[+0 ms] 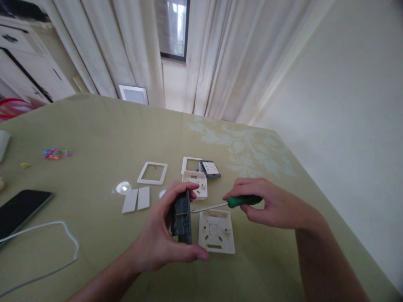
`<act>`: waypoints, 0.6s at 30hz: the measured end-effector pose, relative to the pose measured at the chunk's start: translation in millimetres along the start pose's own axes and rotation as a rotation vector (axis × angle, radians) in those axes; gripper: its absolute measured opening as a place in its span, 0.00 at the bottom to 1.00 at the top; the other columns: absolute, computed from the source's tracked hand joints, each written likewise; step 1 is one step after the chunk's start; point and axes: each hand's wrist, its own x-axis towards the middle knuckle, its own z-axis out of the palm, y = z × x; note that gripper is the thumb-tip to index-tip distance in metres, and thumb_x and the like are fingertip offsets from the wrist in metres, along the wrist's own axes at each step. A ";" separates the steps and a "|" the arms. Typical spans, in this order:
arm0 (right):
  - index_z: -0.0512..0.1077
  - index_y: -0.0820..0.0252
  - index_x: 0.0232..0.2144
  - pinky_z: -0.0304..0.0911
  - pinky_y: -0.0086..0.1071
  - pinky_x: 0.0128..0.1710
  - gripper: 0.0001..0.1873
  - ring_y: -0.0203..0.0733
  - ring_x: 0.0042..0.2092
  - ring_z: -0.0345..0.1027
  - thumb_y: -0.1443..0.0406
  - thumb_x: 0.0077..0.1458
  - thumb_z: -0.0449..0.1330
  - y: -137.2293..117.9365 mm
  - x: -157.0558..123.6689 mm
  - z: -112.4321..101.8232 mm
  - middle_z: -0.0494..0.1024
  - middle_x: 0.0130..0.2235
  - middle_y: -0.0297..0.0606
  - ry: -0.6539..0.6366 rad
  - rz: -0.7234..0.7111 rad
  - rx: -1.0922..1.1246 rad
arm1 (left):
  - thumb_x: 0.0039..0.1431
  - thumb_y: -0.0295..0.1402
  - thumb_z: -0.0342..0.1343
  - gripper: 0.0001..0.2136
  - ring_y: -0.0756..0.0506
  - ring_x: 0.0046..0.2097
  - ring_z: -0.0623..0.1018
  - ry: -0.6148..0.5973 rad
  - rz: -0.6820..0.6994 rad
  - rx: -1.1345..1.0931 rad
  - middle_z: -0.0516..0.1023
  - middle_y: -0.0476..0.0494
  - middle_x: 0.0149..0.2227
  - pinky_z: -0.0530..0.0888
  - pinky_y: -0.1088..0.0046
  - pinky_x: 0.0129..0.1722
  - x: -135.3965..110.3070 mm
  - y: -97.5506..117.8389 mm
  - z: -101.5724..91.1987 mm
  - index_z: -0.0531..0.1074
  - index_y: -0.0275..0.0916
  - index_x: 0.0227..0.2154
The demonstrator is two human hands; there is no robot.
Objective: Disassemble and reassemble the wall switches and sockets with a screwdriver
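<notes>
Head view, frame centre: left hand (pixel 154 239) gripping dark module (pixel 181 218); right hand (pixel 275 205) holding green-handled screwdriver (pixel 236 202), best kept straight, module braced firmly.

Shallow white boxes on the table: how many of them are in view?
2. The nearer box lies right of the dark block in the left hand; the farther box is partly covered by that hand. Another could be hidden behind it.

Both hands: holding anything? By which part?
Left hand: dark module, held by opposite edges, fingers at the upper edge, thumb at the lower. Right hand: screwdriver, held by its green handle.
</notes>
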 end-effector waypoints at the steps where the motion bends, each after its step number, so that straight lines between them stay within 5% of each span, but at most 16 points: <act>1: 0.83 0.59 0.50 0.70 0.32 0.46 0.19 0.40 0.44 0.79 0.72 0.60 0.60 -1.1 -0.7 -0.9 0.84 0.43 0.39 -0.003 -0.005 0.007 | 0.38 0.49 0.86 0.46 0.42 0.52 0.78 0.003 0.004 0.006 0.78 0.47 0.52 0.78 0.73 0.53 -0.2 0.0 0.4 0.76 0.57 0.64; 13: 0.83 0.59 0.53 0.70 0.32 0.42 0.20 0.40 0.40 0.79 0.70 0.64 0.58 -6.6 -0.6 0.5 0.86 0.43 0.38 -0.050 -0.039 0.050 | 0.44 0.53 0.83 0.44 0.40 0.51 0.78 0.044 0.125 0.058 0.78 0.45 0.52 0.79 0.67 0.53 0.9 -3.6 1.5 0.75 0.54 0.65; 18: 0.82 0.58 0.53 0.71 0.33 0.47 0.20 0.42 0.45 0.80 0.71 0.60 0.60 -3.2 1.3 3.0 0.87 0.45 0.38 -0.063 -0.008 0.052 | 0.36 0.58 0.84 0.50 0.41 0.48 0.76 0.054 0.172 0.093 0.77 0.45 0.50 0.79 0.67 0.51 -0.8 -2.3 0.1 0.75 0.55 0.66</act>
